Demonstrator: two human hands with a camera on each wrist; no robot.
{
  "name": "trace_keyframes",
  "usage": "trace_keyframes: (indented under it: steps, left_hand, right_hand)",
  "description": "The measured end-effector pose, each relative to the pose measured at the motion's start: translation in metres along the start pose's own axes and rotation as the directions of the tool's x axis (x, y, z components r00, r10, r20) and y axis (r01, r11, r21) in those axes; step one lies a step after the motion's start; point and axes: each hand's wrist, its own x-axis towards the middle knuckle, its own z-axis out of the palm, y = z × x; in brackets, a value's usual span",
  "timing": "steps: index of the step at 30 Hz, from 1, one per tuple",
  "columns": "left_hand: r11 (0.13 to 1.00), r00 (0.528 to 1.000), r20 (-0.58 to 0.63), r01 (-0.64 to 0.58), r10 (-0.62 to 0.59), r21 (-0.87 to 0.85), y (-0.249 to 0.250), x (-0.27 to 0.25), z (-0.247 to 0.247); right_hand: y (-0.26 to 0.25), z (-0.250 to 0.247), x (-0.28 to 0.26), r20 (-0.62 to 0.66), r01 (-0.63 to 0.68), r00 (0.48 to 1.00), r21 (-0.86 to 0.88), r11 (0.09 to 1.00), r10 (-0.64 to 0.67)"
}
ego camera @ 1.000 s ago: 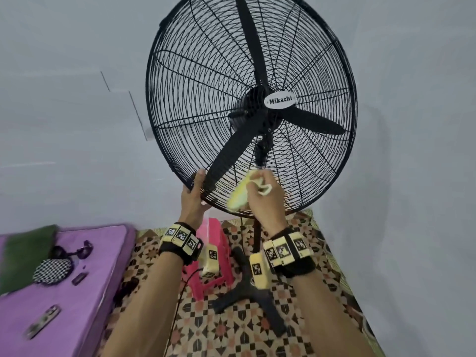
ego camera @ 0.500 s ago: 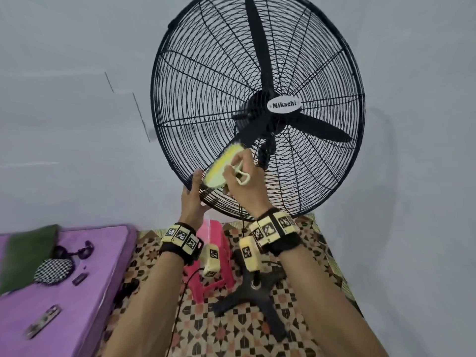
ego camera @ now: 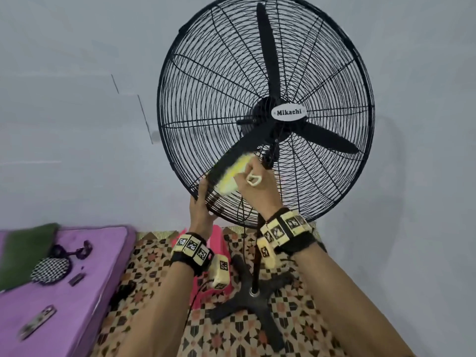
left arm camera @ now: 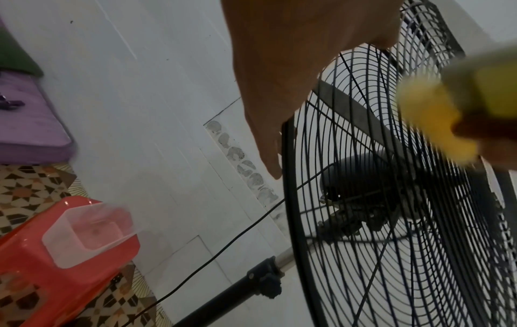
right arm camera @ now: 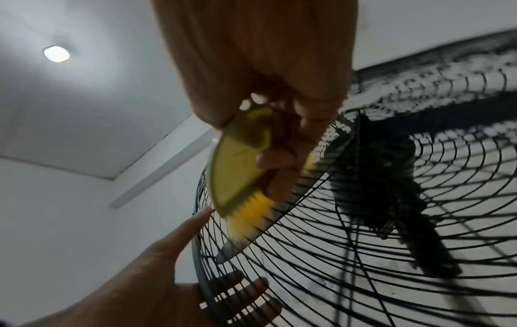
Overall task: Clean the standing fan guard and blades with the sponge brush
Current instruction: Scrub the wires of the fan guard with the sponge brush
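Observation:
A big black standing fan with a wire guard and three black blades stands against the wall. My right hand grips a yellow sponge brush and presses it against the lower left of the guard, over the lower-left blade. From the right wrist the brush shows its yellow sponge on the wires. My left hand holds the guard's lower left rim, thumb in front and fingers behind the wires. In the left wrist view the hand lies along the rim.
A pink plastic stool with a clear tub on it stands behind the fan's cross base. A purple mattress with small items lies at left. A black cord runs down to the patterned floor.
My right hand has swept the brush up and leftward from the guard's bottom to its lower left part. The left hand has kept its hold on the rim.

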Motion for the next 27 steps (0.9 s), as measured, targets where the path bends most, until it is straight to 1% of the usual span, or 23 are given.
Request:
trace_keyframes:
  steps: [1, 2, 3, 4, 5, 6, 7, 8, 9, 10, 13, 15, 16, 17, 18, 19, 20, 21, 23, 25, 27]
  left_hand:
    - [1.0, 1.0, 0.006, 0.002, -0.002, 0.011, -0.005, -0.001, -0.001]
    - [1.0, 1.0, 0.01, 0.007, -0.008, 0.027, -0.01, -0.003, -0.003]
    - [0.999, 1.0, 0.014, 0.013, -0.014, 0.049, -0.015, -0.004, -0.004]
    - [0.998, 1.0, 0.021, 0.017, -0.018, 0.068, -0.018, -0.005, -0.005]
    - [0.996, 0.999, 0.028, 0.015, -0.017, 0.083, -0.021, -0.006, -0.005]
    - [0.995, 1.0, 0.026, 0.007, -0.01, 0.104, -0.021, -0.008, -0.004]
    - [0.991, 1.0, 0.011, -0.005, 0.004, 0.13, -0.021, -0.008, -0.003]
    - [0.988, 1.0, -0.01, -0.021, 0.023, 0.153, -0.02, -0.008, -0.003]
    - [0.985, 0.999, -0.023, -0.035, 0.039, 0.167, -0.019, -0.007, -0.004]
    - [0.984, 0.999, -0.015, -0.04, 0.043, 0.173, -0.018, -0.005, -0.006]
    - [0.988, 0.999, 0.054, -0.015, 0.006, 0.157, -0.015, -0.003, -0.01]
    - [0.989, 0.999, 0.039, 0.009, -0.014, 0.148, -0.013, 0.0, -0.011]
    - [0.989, 0.999, 0.025, 0.023, -0.027, 0.147, -0.013, 0.001, -0.011]
    - [0.988, 0.999, 0.016, 0.034, -0.037, 0.151, -0.014, 0.002, -0.012]
    - [0.987, 0.999, 0.015, 0.035, -0.038, 0.156, -0.014, 0.002, -0.012]
    - [0.987, 0.999, 0.018, 0.03, -0.033, 0.16, -0.015, 0.001, -0.012]
    - [0.987, 0.999, 0.023, 0.022, -0.026, 0.161, -0.015, 0.0, -0.012]
    - [0.987, 0.999, 0.028, 0.014, -0.018, 0.159, -0.016, -0.001, -0.012]
    - [0.988, 0.999, 0.029, 0.008, -0.013, 0.155, -0.017, 0.0, -0.012]
    - [0.988, 1.0, 0.017, 0.019, -0.022, 0.154, -0.018, 0.002, -0.012]
    - [0.987, 1.0, 0.009, 0.018, -0.019, 0.157, -0.017, 0.004, -0.012]
  right_hand:
    - [0.01, -0.003, -0.003, 0.012, -0.056, 0.998, -0.073, 0.996, 0.057]
    - [0.018, -0.006, -0.006, 0.036, -0.111, 0.993, -0.099, 0.989, 0.115]
    - [0.023, -0.009, -0.006, 0.071, -0.147, 0.986, -0.081, 0.986, 0.153]
    - [0.024, -0.012, -0.004, 0.107, -0.156, 0.982, -0.035, 0.987, 0.159]
    - [0.021, -0.015, -0.001, 0.13, -0.123, 0.984, 0.032, 0.992, 0.118]
    - [0.015, -0.016, 0.005, 0.136, -0.047, 0.99, 0.091, 0.995, 0.034]
    - [0.006, -0.017, 0.01, 0.14, 0.062, 0.987, 0.113, 0.992, -0.077]
    - [-0.001, -0.018, 0.014, 0.161, 0.167, 0.97, 0.106, 0.98, -0.183]
    - [-0.007, -0.018, 0.019, 0.189, 0.242, 0.949, 0.072, 0.967, -0.252]
    - [-0.009, -0.019, 0.022, 0.22, 0.279, 0.936, 0.017, 0.96, -0.275]
    - [0.001, -0.027, 0.025, 0.292, 0.293, 0.928, -0.186, 0.938, -0.231]
    - [0.009, -0.035, 0.026, 0.339, 0.312, 0.923, -0.38, 0.871, -0.183]
    - [0.01, -0.038, 0.027, 0.359, 0.321, 0.919, -0.438, 0.84, -0.164]
    - [0.007, -0.04, 0.031, 0.369, 0.331, 0.914, -0.44, 0.835, -0.168]
    - [0.001, -0.041, 0.035, 0.366, 0.341, 0.909, -0.372, 0.864, -0.201]
    - [-0.007, -0.041, 0.039, 0.356, 0.344, 0.903, -0.256, 0.903, -0.243]
    - [-0.015, -0.039, 0.043, 0.349, 0.353, 0.894, -0.167, 0.921, -0.28]
    - [-0.021, -0.035, 0.046, 0.349, 0.369, 0.887, -0.14, 0.919, -0.303]
    - [-0.02, -0.03, 0.045, 0.381, 0.384, 0.879, -0.208, 0.899, -0.288]
    - [-0.005, -0.032, 0.039, 0.399, 0.386, 0.88, -0.284, 0.878, -0.257]
    - [0.014, -0.039, 0.039, 0.441, 0.375, 0.878, -0.389, 0.841, -0.187]
